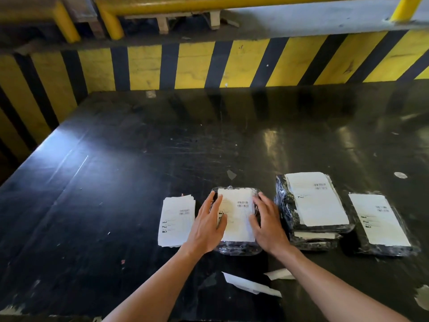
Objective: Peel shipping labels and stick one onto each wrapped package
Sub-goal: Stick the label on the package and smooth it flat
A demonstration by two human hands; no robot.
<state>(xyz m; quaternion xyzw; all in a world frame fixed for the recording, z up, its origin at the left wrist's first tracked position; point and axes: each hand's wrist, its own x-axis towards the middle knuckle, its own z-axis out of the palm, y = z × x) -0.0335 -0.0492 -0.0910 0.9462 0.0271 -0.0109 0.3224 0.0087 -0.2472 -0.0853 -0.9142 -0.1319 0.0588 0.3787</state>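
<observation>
I have one view only, from the head camera: it looks forward and down across the black bench (116, 182), close above both hands, its wide lens reaching the striped wall (190, 66) at the far edge.

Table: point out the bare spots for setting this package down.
Free: the table's whole left side beyond the label stack, and the far stretch up to the striped wall. Crowded: the right, with stacked packages and paper scraps near the arms.
</observation>
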